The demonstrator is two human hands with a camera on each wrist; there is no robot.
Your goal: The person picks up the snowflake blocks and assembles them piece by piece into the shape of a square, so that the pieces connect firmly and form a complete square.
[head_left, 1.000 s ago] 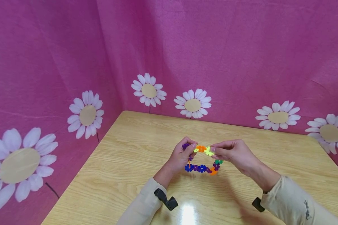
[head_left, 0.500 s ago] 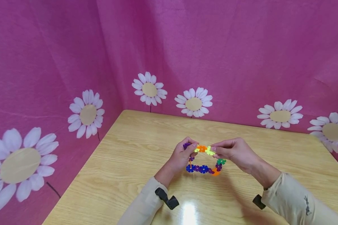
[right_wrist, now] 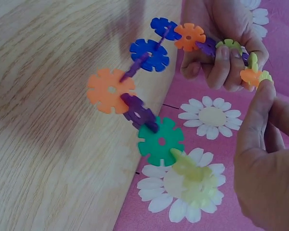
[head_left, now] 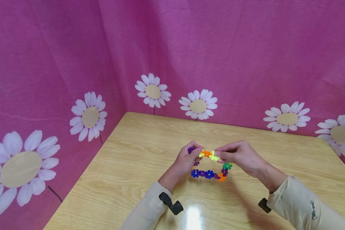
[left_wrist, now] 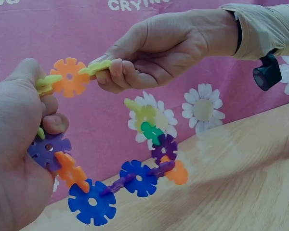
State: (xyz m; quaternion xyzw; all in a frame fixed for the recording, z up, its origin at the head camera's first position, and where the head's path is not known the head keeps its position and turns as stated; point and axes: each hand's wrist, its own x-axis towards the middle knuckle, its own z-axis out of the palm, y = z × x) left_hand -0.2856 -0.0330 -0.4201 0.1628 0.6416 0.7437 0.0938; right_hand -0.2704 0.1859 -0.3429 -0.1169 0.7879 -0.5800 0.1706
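Note:
Interlocking flower-shaped discs make up a colourful chain, with a blue disc [left_wrist: 84, 208] low in its hanging loop. My left hand [head_left: 181, 163] grips the chain, its thumb and fingers at a yellow disc [left_wrist: 47, 83]. Slotted to that is an orange disc [left_wrist: 62, 82], which joins a second yellow disc [left_wrist: 97, 67] pinched between the thumb and fingers of my right hand [head_left: 245, 159]. The other end hangs below my right hand: a green disc [right_wrist: 151, 150], then pale yellow pieces [right_wrist: 197, 180] blurred at the free tip. Part of the chain is hidden behind my left fingers.
Under both hands lies a wooden table [head_left: 132, 179]. A pink cloth [head_left: 233, 57] printed with white daisies [head_left: 198, 106] rises at its back and left edges. Each sleeved forearm wears a black strap mount [head_left: 169, 203].
The hanging loop has swung slightly right and down. The orange disc between my hands has tilted a little. Both hands keep their grip almost in place.

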